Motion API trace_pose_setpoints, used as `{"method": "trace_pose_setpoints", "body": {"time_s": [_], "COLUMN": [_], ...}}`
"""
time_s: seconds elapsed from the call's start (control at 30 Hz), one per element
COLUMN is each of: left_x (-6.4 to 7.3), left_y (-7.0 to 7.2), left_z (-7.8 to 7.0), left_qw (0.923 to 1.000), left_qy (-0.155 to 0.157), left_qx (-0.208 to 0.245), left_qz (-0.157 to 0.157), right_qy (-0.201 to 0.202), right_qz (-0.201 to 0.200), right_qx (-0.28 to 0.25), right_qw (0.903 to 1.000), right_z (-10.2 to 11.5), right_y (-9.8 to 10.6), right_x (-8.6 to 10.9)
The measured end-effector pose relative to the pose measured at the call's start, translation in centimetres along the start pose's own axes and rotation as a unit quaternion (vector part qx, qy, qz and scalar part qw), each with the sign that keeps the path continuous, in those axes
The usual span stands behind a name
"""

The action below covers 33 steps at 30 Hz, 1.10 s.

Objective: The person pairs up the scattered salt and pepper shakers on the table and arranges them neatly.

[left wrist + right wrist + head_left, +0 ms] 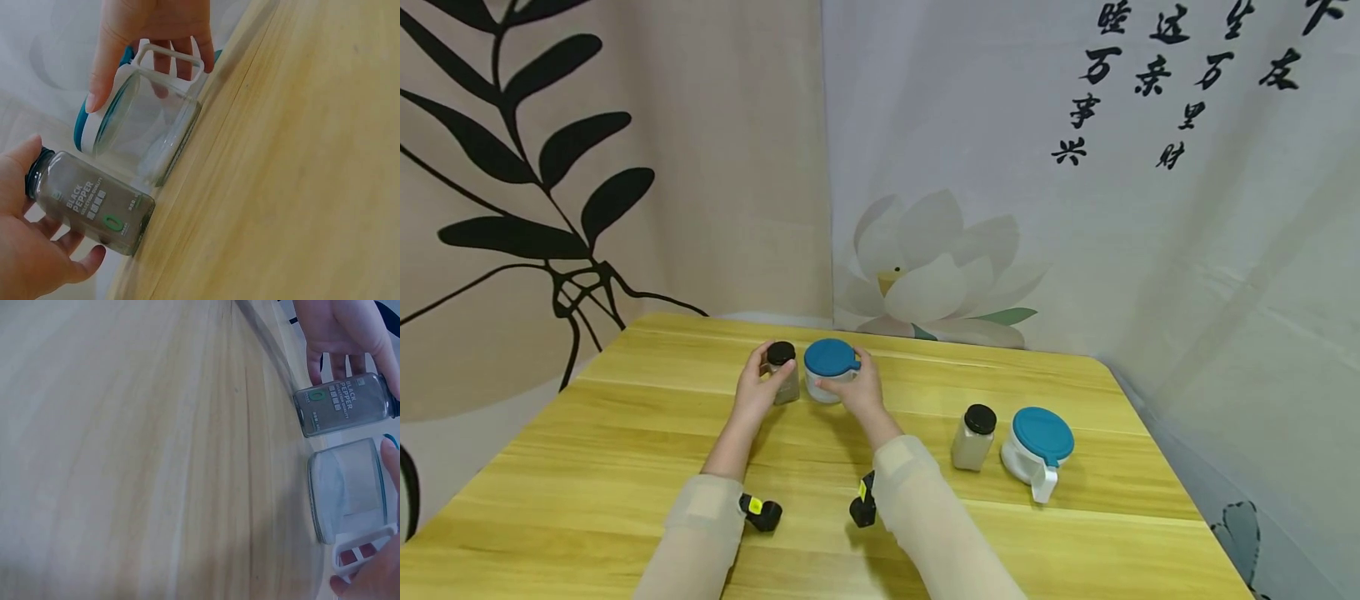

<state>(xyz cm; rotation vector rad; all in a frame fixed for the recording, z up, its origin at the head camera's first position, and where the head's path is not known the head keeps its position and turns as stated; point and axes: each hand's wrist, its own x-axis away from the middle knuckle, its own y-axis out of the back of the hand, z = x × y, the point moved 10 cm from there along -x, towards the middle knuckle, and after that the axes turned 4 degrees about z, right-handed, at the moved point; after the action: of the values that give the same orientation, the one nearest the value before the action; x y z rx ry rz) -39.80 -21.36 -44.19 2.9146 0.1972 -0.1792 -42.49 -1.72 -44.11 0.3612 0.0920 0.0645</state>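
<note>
My left hand [756, 390] grips a square pepper bottle [787, 390] with a black cap, near the far edge of the table. Its label reads "BLACK PEPPER" in the left wrist view, where my thumb lies by the cap and the fingers reach behind the glass. Right beside it stands a clear glass jar [147, 128] with a blue lid [830, 357] and a white handle [356, 550]. My right hand [862, 387] holds this jar from the handle side, thumb along the lid's rim. Both containers are upright, their bases at the wooden tabletop.
Toward the right of the table [625, 467] stand a second black-capped bottle [972, 446] with pale contents and another blue-lidded jar [1041, 433], its white handle facing the near side. A printed curtain [760, 167] hangs behind the far edge.
</note>
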Motion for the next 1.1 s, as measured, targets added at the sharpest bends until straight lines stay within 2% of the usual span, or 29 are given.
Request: {"method": "trace_pose_setpoints", "body": {"time_s": [0.2,0.53,1.1], "left_x": [-0.13,0.07,-0.04], "left_y": [0.09,0.0,-0.01], "left_z": [-0.06,-0.17,-0.1], "left_qw": [1.0,1.0,0.9999], "left_qy": [-0.004,-0.002,-0.005], "left_qx": [-0.001,0.007,0.015], "left_qz": [-0.003,0.003,-0.001], "right_qy": [-0.001,0.014,0.007], "right_qz": [-0.009,-0.002,-0.024], "right_qx": [0.004,0.026,0.006], "right_qw": [0.9999,0.9995,0.9997], "right_z": [-0.1,0.55,-0.09], "right_y": [0.06,0.12,0.14], "right_x": [-0.31,-0.26,-0.2]}}
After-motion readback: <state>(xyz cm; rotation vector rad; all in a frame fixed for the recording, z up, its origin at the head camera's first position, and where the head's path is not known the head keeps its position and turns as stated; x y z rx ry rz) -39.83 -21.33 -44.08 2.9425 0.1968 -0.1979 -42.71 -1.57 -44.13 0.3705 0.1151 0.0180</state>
